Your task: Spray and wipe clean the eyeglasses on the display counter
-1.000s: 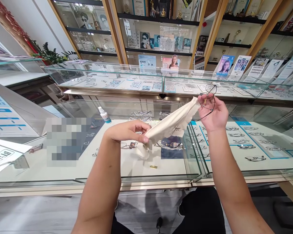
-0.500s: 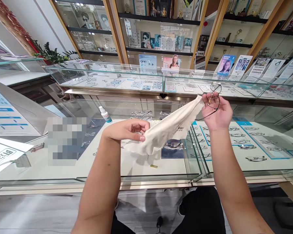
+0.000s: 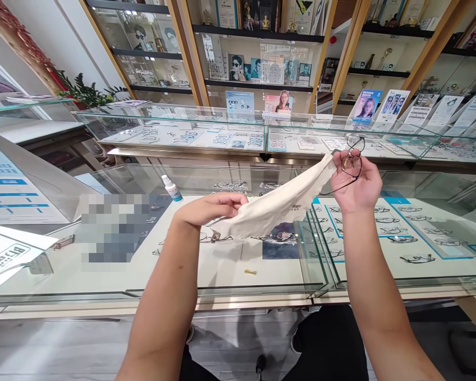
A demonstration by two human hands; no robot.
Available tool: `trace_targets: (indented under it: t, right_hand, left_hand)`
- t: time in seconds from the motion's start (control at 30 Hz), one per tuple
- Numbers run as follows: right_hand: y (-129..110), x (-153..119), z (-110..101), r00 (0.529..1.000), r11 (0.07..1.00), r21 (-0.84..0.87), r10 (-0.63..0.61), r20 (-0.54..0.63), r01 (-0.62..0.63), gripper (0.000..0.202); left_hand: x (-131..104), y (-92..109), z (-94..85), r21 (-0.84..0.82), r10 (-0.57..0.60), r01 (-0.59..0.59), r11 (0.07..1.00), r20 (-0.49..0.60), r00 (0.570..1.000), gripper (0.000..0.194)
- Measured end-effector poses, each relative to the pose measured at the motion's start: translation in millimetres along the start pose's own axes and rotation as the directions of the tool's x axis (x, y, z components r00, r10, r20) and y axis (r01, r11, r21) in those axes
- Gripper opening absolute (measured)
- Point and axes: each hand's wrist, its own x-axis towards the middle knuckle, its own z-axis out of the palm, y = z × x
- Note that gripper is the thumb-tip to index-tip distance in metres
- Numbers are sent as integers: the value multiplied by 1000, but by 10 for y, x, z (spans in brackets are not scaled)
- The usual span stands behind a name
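My right hand is raised over the glass counter and pinches a thin dark-rimmed pair of glasses together with one corner of a cream cleaning cloth. The cloth stretches down and left to my left hand, which grips its other end with fingers curled. Both hands hover above the glass display case, which holds rows of spectacle frames.
A small white spray bottle with a blue label stands on the counter at the left. A small brass piece lies on the glass near the front. A second display counter and shelves with posters stand behind. A white sign sits far left.
Both hands have risen slightly and moved right. My left hand shifted its hold, and the cloth's loose bunched end no longer hangs below it; the cloth now lies stretched between the hands.
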Motion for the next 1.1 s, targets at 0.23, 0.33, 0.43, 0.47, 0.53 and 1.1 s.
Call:
trace_targets:
  t: [0.23,0.33,0.43,0.47,0.53,1.1]
  right_hand:
    - [-31,-15,32,1000,999,42,-20,-7,20,16]
    - [-42,-19,49,1000,999,49,-21,-18,21,16]
    - [-46,-18,52,999,999,47,-21,-24,22,18]
    - [-46,-19,51,1000,999,47,-19,-23,20,18]
    - [-43,-22,51,1000,999,41,-14,-21,15,18]
    - [80,33,-58,986,981,-104,165,12,-162,13]
  left_hand:
    - [173,-161,129,-112,-141,129,985,-102,985,49]
    - [227,-159,157,-18,-87,87,996,-39,995,49]
    - [261,-147,156,39,27,-26,999,-18,999,46]
    - [267,-147,155,29,47,-47,998,-13,999,43]
    - [276,-153,164,-31,39,-39,999,1,999,35]
    - [263,3,451,61,374,-369,927,-121,920,41]
